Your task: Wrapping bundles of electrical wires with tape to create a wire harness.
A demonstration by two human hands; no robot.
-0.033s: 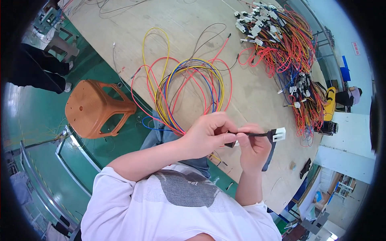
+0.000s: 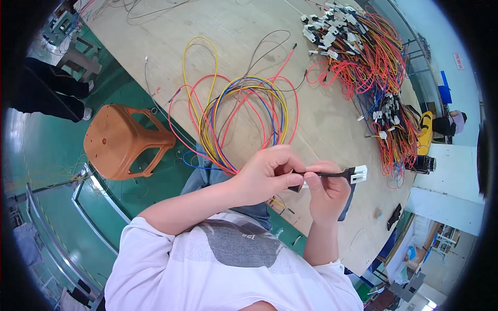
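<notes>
Both my hands meet over the near edge of the table, pinching a wire harness. My left hand (image 2: 267,173) has thumb and fingers closed on its black-wrapped end. Close beside it, my right hand (image 2: 328,196) grips the same black section, thumb pressed against the fingers. A white plug connector (image 2: 358,174) sticks out to the right past my right fingers. Part of a small dark piece shows between the hands; its kind is hidden. Just beyond my left hand lies a loose coil of yellow, red, blue and brown wires (image 2: 286,119), its near strands running beneath that hand.
A large heap of finished-looking harnesses (image 2: 376,67) with white connectors covers the table's (image 2: 171,26) far right. An orange stool (image 2: 106,147) stands on the green floor at left, near a person's dark-trousered legs (image 2: 49,88). Another person (image 2: 450,124) is far right.
</notes>
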